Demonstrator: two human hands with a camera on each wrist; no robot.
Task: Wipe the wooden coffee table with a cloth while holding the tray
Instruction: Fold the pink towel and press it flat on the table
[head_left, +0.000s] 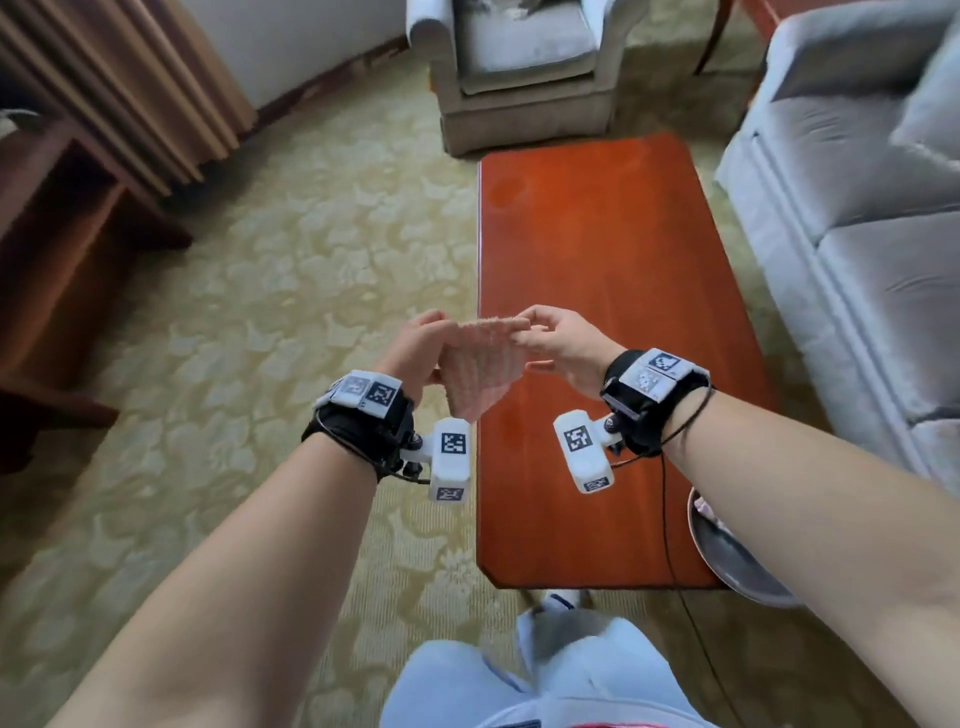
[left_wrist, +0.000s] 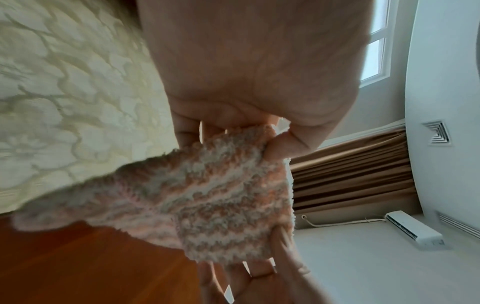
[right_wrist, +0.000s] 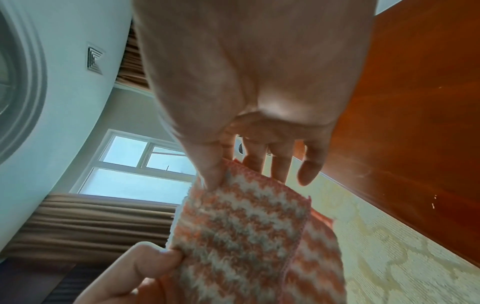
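Both hands pinch the cloth (head_left: 480, 364) by its top corners, left hand (head_left: 418, 345) and right hand (head_left: 558, 343), above the worktop (head_left: 597, 249). Tray (head_left: 727, 561) sits at worktop's near right corner, not held. Judging by that, wiping not started

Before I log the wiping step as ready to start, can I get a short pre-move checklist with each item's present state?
1. Cloth held: ok, the left hand and the right hand each pinch an upper corner.
2. Cloth folded for wiping: ok, a doubled layer shows in the right wrist view.
3. Cloth on the coffee table: not ok, it hangs in the air over the table's edge.
4. Tray held: not ok, it sits at the table's near corner under the right forearm, ungripped.
5. A hand free to take the tray: not ok, both grip the cloth.
6. Tray contents: cannot tell, mostly hidden.
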